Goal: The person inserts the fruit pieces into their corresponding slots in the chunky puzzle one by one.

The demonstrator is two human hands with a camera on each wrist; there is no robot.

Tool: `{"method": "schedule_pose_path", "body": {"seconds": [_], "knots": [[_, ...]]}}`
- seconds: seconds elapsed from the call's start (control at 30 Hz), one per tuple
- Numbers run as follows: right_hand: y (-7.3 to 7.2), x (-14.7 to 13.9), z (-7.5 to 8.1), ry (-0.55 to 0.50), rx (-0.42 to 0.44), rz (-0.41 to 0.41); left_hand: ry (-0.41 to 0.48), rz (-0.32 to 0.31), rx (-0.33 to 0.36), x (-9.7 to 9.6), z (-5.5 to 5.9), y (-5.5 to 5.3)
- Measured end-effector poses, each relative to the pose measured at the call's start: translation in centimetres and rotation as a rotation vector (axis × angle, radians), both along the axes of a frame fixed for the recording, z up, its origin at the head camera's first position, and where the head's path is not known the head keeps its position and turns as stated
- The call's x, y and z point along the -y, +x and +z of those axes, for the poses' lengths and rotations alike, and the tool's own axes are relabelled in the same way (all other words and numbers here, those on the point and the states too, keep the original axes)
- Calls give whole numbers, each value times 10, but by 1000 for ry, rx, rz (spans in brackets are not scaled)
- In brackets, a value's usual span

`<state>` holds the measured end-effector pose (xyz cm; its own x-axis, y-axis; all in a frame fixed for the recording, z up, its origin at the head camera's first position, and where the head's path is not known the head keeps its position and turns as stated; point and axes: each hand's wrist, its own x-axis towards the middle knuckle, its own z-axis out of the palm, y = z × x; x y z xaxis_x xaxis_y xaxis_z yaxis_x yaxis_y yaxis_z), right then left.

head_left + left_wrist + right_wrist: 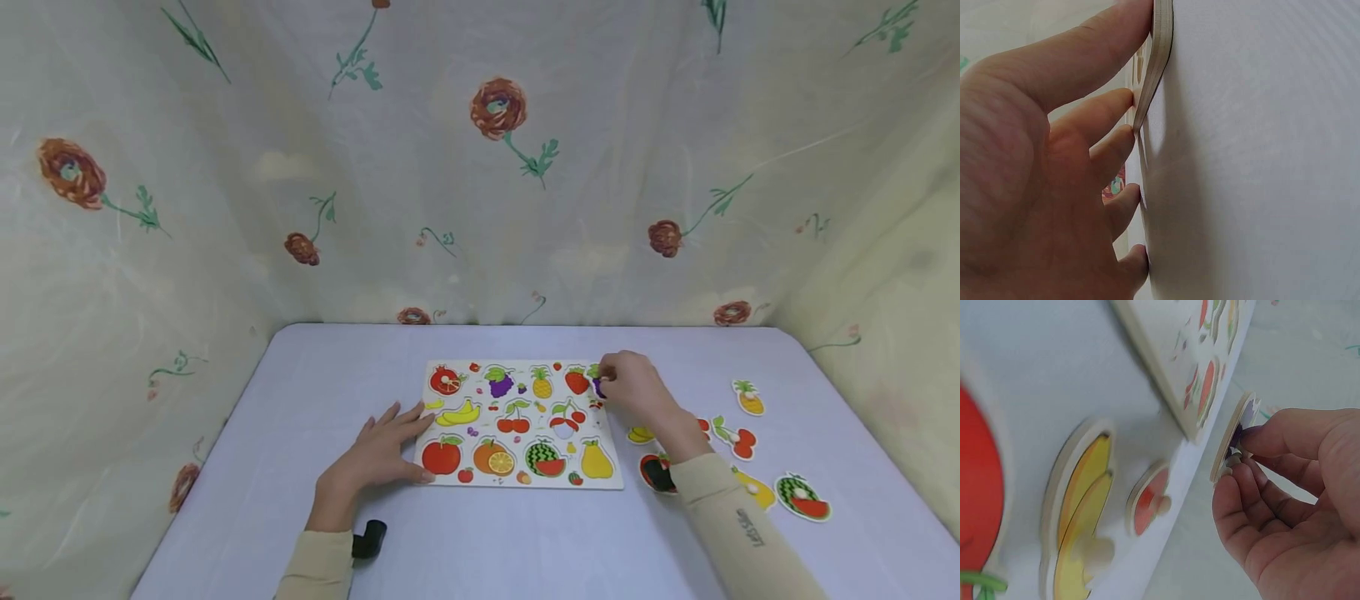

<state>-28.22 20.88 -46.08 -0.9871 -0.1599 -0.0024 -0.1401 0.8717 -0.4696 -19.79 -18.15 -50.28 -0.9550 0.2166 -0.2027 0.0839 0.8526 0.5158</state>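
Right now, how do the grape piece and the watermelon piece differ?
Hold: the right hand pinches the grape piece; the watermelon piece lies on the table.
Colour: the grape piece is purple and green, the watermelon piece striped green with red.
Place: the grape piece is at the board's far right corner, the watermelon piece well right of it.
Shared: flat, pale-edged.

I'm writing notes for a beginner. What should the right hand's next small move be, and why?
Probably carry the grape piece leftward to the matching grape picture in the top row: the right hand pinches it near the right edge of the board, while the left hand touches the left edge and may steady it.
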Motion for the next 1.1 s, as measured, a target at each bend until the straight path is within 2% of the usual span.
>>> {"method": "schedule_pose_path", "body": {"seconds": [0.27,0.5,0.7,1.1], "knots": [[-3,23,2,-29,-18,30,1,0,-9,3,3,-1],[2,39,2,-66,14,21,-3,-11,-16,2,2,-1],[3,49,1,-84,-24,52,1,-12,-22,1,2,-1],[0,73,-9,-128,-31,94,7,-32,-4,4,1,-2]]}}
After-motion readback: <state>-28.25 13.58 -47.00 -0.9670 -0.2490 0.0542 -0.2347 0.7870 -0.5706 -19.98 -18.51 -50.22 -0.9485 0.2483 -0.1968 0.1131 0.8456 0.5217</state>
